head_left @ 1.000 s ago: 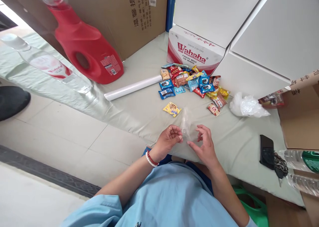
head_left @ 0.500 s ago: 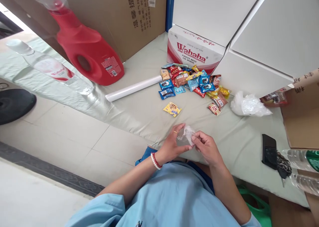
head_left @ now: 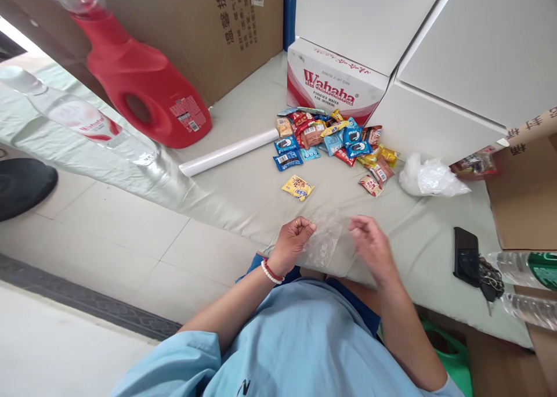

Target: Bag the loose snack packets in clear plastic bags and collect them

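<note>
My left hand [head_left: 294,243] is closed in a pinch on the left edge of a thin clear plastic bag [head_left: 325,237], which hangs spread out over the near edge of the cloth. To the right of the bag, my right hand [head_left: 373,247] is apart from it, slightly blurred, its fingers loosely extended with nothing seen in them. A yellow snack packet [head_left: 297,187] lies just beyond the bag. Farther back is a heap of small wrapped snacks [head_left: 333,136] in blue, red, brown and yellow. A red and cream packet [head_left: 371,185] lies at the heap's near right.
A white roll [head_left: 228,152] lies left of the snacks, near a red detergent jug [head_left: 148,89] and a clear bottle [head_left: 82,118]. Behind the heap stands a Wahaha carton [head_left: 335,78]. On the right are a crumpled white bag [head_left: 430,176], a phone [head_left: 466,255], keys and bottles.
The crumpled plastic bag has been opened out flat. My right hand has let go of it and moved right; my left hand has closed on its edge.
</note>
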A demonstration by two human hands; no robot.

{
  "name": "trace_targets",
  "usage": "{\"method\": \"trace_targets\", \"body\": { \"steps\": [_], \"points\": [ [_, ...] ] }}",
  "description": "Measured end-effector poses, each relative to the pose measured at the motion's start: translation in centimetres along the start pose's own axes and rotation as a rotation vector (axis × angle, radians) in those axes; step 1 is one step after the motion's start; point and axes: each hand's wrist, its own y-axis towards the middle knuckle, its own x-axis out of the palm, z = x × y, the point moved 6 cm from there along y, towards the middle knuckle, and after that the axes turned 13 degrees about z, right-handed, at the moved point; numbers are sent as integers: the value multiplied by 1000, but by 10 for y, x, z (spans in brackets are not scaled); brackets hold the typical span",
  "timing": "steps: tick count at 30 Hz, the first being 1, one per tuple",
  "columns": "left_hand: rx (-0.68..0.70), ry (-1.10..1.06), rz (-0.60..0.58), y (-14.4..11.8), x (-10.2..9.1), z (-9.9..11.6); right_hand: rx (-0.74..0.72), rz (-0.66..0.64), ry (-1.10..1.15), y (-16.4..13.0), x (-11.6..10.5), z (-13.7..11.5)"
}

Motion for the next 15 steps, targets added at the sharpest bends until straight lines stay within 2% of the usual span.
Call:
{"method": "trace_targets", "body": {
  "steps": [2, 4, 5, 7, 11, 15],
  "points": [
    [21, 20, -19, -4, 5, 1, 21, -186, 59, -13, 34, -6],
    [50, 21, -11, -3, 2, 4, 67, -223, 115, -16, 50, -6],
    [68, 22, 13, -1, -3, 7, 96, -191, 139, -13, 48, -4],
    [107, 38, 89, 7, -18, 12, 165, -77, 190, -4, 28, 6],
    [166, 106, 213, 23, -51, 20, 250, 94, 217, 13, -47, 41],
    [245, 218, 219, 25, -55, 24, 230, 229, -46, 17, -112, 69]
  ]
}}
